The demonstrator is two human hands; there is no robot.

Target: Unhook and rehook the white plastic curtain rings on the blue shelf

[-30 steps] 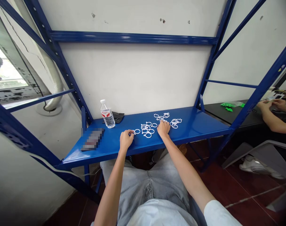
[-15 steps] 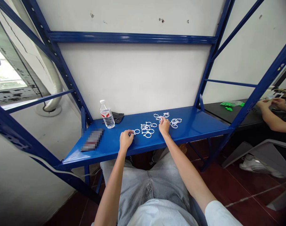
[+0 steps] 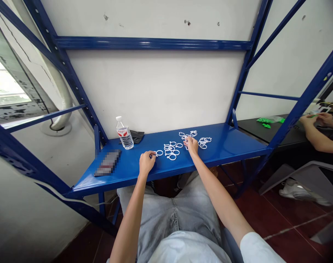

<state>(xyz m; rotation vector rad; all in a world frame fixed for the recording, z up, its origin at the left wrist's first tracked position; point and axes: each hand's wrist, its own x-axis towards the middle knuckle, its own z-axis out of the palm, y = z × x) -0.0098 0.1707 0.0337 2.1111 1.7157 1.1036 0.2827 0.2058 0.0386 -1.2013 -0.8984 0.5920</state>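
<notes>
A flat thing (image 3: 107,162) on the blue shelf (image 3: 232,146) is blurred past telling. The left hand (image 3: 146,162) curls over whatever it pinches. The right hand (image 3: 192,145) covers some of the white rings (image 3: 171,150), its grip too small to read. The co-worker's arms (image 3: 320,140) run off the right edge.

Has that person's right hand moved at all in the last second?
Yes. The right hand has slid slightly away from the person, toward the far white rings near the wall, judged against the water bottle.
</notes>
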